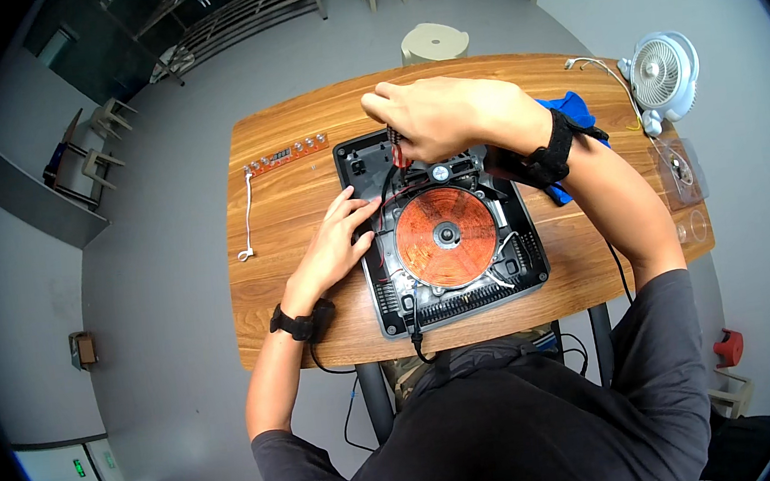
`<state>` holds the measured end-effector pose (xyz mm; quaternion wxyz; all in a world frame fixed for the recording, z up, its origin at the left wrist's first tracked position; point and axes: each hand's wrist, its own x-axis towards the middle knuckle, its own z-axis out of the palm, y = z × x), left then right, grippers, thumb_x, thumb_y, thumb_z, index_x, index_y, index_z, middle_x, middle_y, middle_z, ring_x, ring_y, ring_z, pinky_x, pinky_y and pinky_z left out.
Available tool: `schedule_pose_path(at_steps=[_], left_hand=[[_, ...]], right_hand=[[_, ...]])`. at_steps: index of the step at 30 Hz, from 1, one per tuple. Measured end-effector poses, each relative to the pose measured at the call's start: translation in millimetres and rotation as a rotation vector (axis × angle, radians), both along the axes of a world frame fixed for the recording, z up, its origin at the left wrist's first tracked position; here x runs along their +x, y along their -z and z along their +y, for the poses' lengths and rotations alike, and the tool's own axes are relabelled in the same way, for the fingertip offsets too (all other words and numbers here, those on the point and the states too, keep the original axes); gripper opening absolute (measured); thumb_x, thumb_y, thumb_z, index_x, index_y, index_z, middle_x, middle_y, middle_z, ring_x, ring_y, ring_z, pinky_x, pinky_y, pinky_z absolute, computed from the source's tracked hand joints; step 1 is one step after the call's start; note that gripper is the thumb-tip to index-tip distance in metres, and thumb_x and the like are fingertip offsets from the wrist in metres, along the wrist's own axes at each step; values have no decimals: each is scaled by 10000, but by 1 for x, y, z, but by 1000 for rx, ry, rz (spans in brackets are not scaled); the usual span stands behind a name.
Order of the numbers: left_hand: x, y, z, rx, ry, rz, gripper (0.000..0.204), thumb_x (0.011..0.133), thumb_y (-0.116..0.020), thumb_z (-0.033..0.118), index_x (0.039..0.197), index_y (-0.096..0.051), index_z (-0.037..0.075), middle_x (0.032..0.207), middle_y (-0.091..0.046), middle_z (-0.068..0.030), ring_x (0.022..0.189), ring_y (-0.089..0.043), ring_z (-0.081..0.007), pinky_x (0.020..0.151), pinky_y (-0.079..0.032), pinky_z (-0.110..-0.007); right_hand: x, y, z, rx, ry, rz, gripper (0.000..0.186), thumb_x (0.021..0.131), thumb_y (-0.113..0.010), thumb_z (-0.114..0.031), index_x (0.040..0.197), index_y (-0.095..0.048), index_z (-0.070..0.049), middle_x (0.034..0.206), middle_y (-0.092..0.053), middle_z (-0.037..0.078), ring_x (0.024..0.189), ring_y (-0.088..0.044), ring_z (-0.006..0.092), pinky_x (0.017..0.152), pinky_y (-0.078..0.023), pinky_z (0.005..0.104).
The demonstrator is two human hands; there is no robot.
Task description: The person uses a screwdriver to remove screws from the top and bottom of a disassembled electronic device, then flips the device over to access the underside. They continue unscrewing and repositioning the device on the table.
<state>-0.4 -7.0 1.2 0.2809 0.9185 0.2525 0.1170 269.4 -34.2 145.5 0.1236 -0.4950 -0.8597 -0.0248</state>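
An opened black appliance casing lies on the wooden table, with a round copper coil, wires and small black parts inside. My right hand is closed round a red-and-black screwdriver held upright over the upper part of the casing; its tip is hidden. My left hand lies on the casing's left edge, fingers apart. A small button circuit board with a white lead sits to the left. A blue cloth lies behind my right forearm.
A white fan, cable and clear plastic container stand along the table's right side. A cream stool is beyond the wooden table. A metal rack and chairs are farther back. Black cords hang at the near edge.
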Motion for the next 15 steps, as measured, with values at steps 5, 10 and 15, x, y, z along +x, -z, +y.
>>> schedule_pose_path(at_steps=[5, 10, 15], left_hand=[[-1, 4, 1, 6, 3, -12, 567, 912, -704, 47, 1465, -589, 92, 1436, -579, -155, 1523, -343, -394, 1256, -325, -475], [-3, 2, 0, -20, -16, -2, 567, 912, -702, 42, 1465, -591, 99, 1432, -582, -152, 1525, -341, -391, 1258, -323, -475], [0, 2, 1, -23, 3, -27, 568, 913, -702, 40, 1466, -589, 98, 1415, -593, -151, 1524, -342, -392, 1258, -322, -477]], right_hand=[[-11, -14, 0, -242, 141, -31, 456, 968, -645, -383, 1105, -613, 50, 902, -741, 272, 876, -738, 432, 800, -593, 516], [-19, -21, -2, -231, 223, -110, 364, 979, -605, -291, 1133, -598, 39, 866, -746, 249, 880, -734, 443, 794, -590, 524], [2, -7, 0, -103, 37, 2, 327, 988, -586, -276, 1142, -597, 12, 854, -741, 239, 868, -724, 456, 793, -588, 523]])
